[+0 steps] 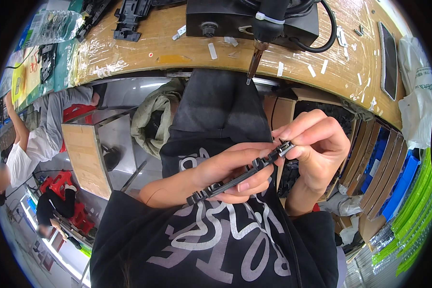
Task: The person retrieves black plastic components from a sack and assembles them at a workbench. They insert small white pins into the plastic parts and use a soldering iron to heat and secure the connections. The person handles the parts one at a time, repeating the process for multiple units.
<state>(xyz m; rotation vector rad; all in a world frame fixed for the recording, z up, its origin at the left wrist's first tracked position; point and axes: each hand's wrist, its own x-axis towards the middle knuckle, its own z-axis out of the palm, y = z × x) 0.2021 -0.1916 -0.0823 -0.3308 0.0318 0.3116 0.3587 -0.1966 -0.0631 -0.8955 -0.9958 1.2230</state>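
A long, narrow black plastic part (237, 178) with clips along its edge is held slantwise in front of my chest. My left hand (233, 168) is closed around its middle, fingers beneath it. At its upper right end, my right hand (317, 139) pinches the tip between thumb and forefinger. Whether a smaller piece sits in that pinch is hidden by the fingers. Above my hands, a tool with a brown shaft and metal tip (257, 57) hangs down over the bench edge.
The wooden bench (177, 60) carries a black box (197, 21) with cables, black plastic parts (128, 19), white paper strips and a phone (388, 60). Cardboard and blue bins (401, 177) stand at right. A cloth sack (153, 115) is below the bench. Two other people sit at left.
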